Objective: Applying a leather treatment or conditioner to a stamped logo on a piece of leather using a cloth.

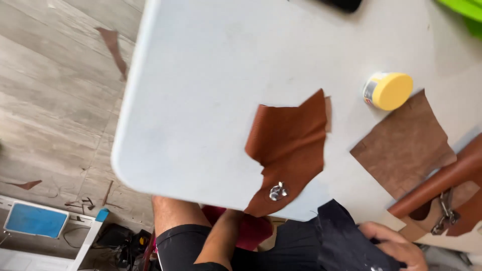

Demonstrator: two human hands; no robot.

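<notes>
- Head cam, looking down: pale table [201,100] runs diagonally thru frame, a person sits at its near edge.
- Right hand [394,246] at bottom right, just below table edge, resting on a dark navy cloth [346,241]; fingers curl over the cloth and look closed on it, tho grip is partly cut by frame edge.
- Left arm [218,236] reaches down under the table; hand itself hidden beneath tabletop, so finger state can't be told.
- Rust-brown leather piece [288,150] lies flat on table, lower tip overhanging near edge, w/ a silver metal fitting [277,191] close to that tip.
- Key relation: leather piece sits up and to the left of right hand, nearby but apart; its long axis runs from the overhanging tip up and away toward table centre. Right hand is the nearer visible one; left arm passes right beneath the tip, under the tabletop.
- Also on table: yellow-lidded jar [387,91] on its side, a duller brown leather sheet [404,145], a rolled brown strap w/ metal clasp [446,211] at right edge.
- Leather offcuts [114,50] scattered on grey wood-look floor, left.
</notes>
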